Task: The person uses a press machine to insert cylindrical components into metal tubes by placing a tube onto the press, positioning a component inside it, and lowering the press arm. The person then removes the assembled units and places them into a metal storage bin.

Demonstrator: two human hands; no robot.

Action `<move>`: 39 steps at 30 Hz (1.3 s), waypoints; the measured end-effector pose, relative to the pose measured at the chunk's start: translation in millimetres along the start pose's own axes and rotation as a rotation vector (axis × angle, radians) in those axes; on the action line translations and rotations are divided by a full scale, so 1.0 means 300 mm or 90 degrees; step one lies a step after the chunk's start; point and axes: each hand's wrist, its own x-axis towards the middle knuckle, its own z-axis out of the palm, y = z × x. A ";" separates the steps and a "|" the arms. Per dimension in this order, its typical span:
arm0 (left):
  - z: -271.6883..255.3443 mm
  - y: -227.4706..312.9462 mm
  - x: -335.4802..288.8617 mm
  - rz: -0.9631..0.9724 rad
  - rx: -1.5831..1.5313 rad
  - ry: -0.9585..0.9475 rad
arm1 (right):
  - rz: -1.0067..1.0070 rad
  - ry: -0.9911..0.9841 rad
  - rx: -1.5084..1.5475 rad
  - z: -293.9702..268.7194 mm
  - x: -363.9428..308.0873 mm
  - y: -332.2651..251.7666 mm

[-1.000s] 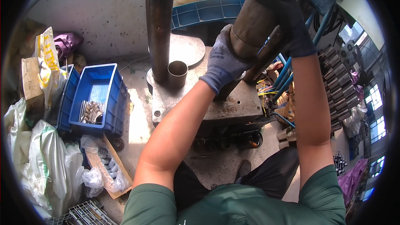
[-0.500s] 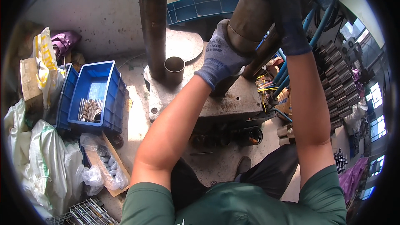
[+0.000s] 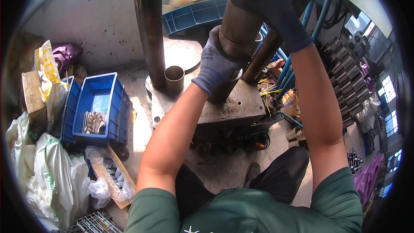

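Both of my hands hold a thick dark metal cylinder (image 3: 237, 23), nearly upright with a slight tilt, above the machine's steel plate (image 3: 243, 108). My left hand (image 3: 217, 62), in a grey-blue knitted glove, wraps around its lower part from the left. My right hand (image 3: 276, 13), in a dark glove, grips the upper end with its fingers over the rim. Below my left hand a dark round block (image 3: 222, 90) stands on the plate; whether the cylinder touches it is hidden. A short open metal tube (image 3: 174, 79) stands at the plate's left, beside a thick steel post (image 3: 148, 30).
Another post (image 3: 261, 56) rises on the right, near blue hoses (image 3: 284, 71) and wires. Stacked metal tubes (image 3: 345, 82) stand farther right. At left are a blue bin (image 3: 114, 108) with metal parts, white sacks (image 3: 51, 177) and a cardboard box (image 3: 125, 190). A blue tray (image 3: 196, 15) lies behind.
The metal cylinder has come more upright and shifted left, with both hands still on it. The whole view has also shifted a little.
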 end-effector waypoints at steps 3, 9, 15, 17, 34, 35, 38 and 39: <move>0.008 0.001 0.015 -0.005 0.000 -0.014 | 0.082 -0.042 0.055 -0.008 0.018 0.052; 0.014 0.025 -0.004 -0.007 -0.009 -0.006 | 0.055 0.089 0.086 0.050 -0.037 0.055; 0.022 0.044 -0.003 0.030 0.057 0.004 | 0.078 0.276 0.247 0.052 -0.302 0.011; -0.006 0.077 -0.007 0.035 0.084 -0.004 | 0.025 0.223 0.283 -0.014 -0.508 -0.089; 0.023 -0.038 -0.015 0.015 0.101 0.012 | 0.289 -0.607 -0.109 -0.761 -1.204 -0.012; 0.023 -0.047 -0.012 -0.008 0.086 -0.009 | 0.268 -0.617 -0.116 -0.760 -1.223 0.000; 0.013 -0.044 -0.053 -0.027 0.054 0.004 | 0.266 -0.582 -0.091 -0.720 -1.267 0.009; 0.026 -0.038 -0.072 -0.018 0.012 0.030 | 0.231 -0.579 -0.095 -0.709 -1.330 0.013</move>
